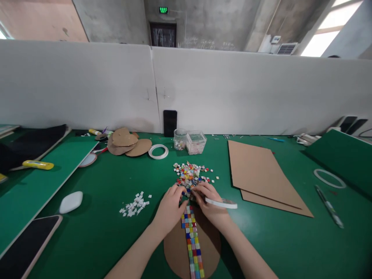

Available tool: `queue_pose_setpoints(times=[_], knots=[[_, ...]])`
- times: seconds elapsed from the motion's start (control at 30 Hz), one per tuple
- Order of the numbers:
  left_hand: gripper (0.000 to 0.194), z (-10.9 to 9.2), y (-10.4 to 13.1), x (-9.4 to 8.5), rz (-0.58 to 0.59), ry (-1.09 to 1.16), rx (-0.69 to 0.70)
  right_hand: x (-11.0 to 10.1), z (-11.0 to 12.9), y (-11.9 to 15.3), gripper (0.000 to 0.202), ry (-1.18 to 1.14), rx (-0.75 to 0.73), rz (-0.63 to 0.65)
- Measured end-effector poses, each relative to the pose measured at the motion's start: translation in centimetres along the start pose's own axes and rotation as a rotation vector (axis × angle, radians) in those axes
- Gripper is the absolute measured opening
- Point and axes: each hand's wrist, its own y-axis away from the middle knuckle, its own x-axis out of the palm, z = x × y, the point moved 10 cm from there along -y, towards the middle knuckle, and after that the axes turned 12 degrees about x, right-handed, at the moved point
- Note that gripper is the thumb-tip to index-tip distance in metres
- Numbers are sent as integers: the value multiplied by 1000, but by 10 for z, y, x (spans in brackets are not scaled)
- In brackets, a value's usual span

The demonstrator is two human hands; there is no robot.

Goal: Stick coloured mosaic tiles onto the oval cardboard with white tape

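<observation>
Both hands meet at the near edge of a pile of small coloured tiles (189,169). My left hand (172,205) is closed, its thumb and fingertips pressed round something too small to make out. Beside it my right hand (209,203) is also closed at the fingertips near a dark blue tile, and what it pinches is hidden. A white ring of tape (221,203) sits at my right hand. Below the hands lies a rounded cardboard piece (176,248), with a strip of coloured square tiles (192,236) running down its middle.
White tile pieces (135,205) and a white case (71,202) lie left. Clear containers (196,142), a tape roll (158,151) and cardboard discs (122,142) stand or lie behind. Cardboard sheets (258,170) and a pen (329,206) are right. A white partition (232,93) bounds the back.
</observation>
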Motion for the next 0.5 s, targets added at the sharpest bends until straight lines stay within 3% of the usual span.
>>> queue_pose_setpoints(times=[0.2,0.5], knots=[[19,-1,-2,2,-17,-60,66,-4,-14,1,14,-45,163,-55],[17,-2,-2,1,-34,-140,33,-6,-15,2,14,-36,159,-78]])
